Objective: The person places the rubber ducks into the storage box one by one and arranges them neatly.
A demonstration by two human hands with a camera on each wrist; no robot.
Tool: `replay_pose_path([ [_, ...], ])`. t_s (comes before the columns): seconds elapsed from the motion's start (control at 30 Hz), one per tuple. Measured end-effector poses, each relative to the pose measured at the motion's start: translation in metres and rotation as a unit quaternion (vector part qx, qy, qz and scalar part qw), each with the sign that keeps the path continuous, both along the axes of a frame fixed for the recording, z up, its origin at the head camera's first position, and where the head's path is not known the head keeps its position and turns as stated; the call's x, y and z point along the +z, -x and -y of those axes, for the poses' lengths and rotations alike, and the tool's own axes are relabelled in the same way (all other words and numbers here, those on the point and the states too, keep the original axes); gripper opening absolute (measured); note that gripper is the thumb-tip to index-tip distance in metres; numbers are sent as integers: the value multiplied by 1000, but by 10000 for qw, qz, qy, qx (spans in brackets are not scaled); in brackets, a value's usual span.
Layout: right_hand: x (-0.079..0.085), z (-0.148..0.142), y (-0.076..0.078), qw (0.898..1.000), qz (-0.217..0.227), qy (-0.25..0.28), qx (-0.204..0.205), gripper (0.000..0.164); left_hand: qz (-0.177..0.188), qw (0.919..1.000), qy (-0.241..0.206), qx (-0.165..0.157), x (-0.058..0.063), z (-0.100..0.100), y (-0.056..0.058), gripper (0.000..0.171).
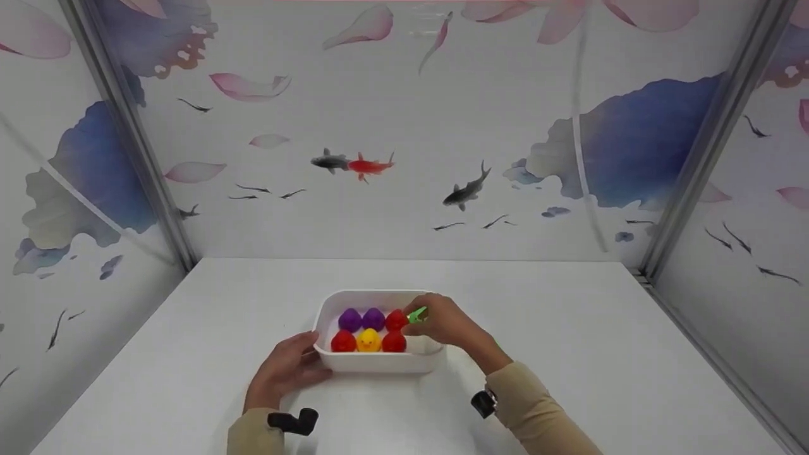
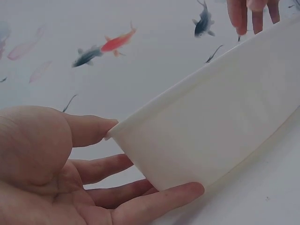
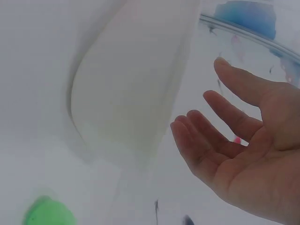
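My left hand [image 1: 287, 366] holds the left end of a white plastic tub [image 1: 379, 363]. In the left wrist view, the thumb touches the rim of the tub [image 2: 197, 122] and the fingers lie along its side and bottom edge. Inside are two purple toy ducks [image 1: 349, 320], a yellow one [image 1: 368, 340] and several red ones [image 1: 343, 341]. Over the tub's right end is my right hand [image 1: 439, 319], partly covering a green piece [image 1: 417, 315] near its fingertips. The right wrist view shows this hand [image 3: 239, 145] with thumb and fingers apart, nothing visible between them.
A green rounded object [image 3: 49, 213] sits on the white surface outside the tub in the right wrist view. The white table [image 1: 550, 354] is bounded by printed panels [image 1: 392, 215] with fish and petals, joined by metal corner posts [image 1: 136, 133].
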State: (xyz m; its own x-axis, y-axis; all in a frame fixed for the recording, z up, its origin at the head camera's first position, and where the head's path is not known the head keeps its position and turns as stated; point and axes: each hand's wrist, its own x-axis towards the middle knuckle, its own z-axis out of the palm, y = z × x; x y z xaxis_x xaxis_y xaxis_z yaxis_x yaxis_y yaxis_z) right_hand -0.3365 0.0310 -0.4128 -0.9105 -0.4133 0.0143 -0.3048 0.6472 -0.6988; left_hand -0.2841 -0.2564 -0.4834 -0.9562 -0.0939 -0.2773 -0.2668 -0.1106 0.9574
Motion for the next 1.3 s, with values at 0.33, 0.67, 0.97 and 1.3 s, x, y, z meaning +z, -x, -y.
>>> replay_pose_path([
  [0.33, 11, -40, -24, 9972, -452, 585, -90, 24, 123, 9999, 72, -42, -1, 3, 0, 56],
  [0.67, 2, -84, -10, 9964, -547, 636, -131, 28, 108, 9998, 81, -167, 1, 4, 0, 59],
  [0.97, -19, -115, 8, 9968, -543, 567, 175, 30, 215, 9994, 265, -62, -2, 4, 0, 56],
  [1.3, -38, -145, 22, 9979, -61, 447, 456, 38, 186, 9993, 314, -117, 0, 3, 2, 58],
])
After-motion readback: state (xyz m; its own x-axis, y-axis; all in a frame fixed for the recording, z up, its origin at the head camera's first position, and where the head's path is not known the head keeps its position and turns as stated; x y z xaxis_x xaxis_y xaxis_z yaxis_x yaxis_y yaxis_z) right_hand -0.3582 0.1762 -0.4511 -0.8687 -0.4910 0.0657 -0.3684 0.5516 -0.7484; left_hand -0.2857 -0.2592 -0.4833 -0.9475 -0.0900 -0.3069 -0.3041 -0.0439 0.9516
